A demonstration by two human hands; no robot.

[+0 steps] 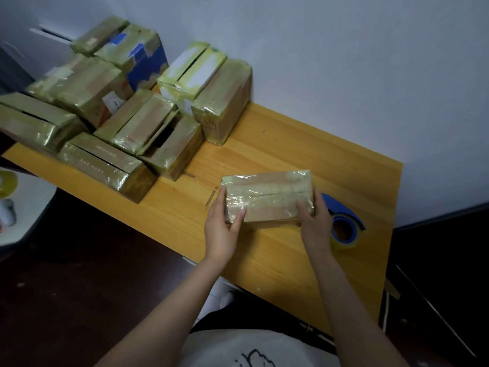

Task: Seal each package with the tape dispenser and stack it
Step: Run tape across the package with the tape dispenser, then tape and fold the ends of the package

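Head view: how many packages do you count?

One package (pixel 267 197) sits between the hands, near the right end of the wooden table (pixel 291 260). Nine more make up the pile (pixel 137 115) at the left end, against the wall (pixel 344 75). Some lie on others, and all are wrapped in shiny tape. The pile's far left is blurred, so nine is my best count.

And the hands?

Two. The left hand (pixel 222 223) grips the package's left end, thumb laid on the taped face and fingers round the end. The right hand (pixel 315 223) grips the near right corner, fingers curled over the top edge. I cannot tell whether the package rests on the table or is held just above it.

Tape dispensers?

One tape dispenser (pixel 340 207), blue, lies on the table just beside the package's right end. It carries one roll of clear tape (pixel 344 241). The right hand and the package cover its left part.

Anything else cut off or unclear?

At the left edge a white surface (pixel 31 207) holds a yellowish roll (pixel 6 182), blurred and cut by the frame. Several packages in the pile show dark gaps between their top flaps. A small label on one brown package is unreadable. At the bottom, the person's white shirt (pixel 238 350) carries a drawing, also cut off.
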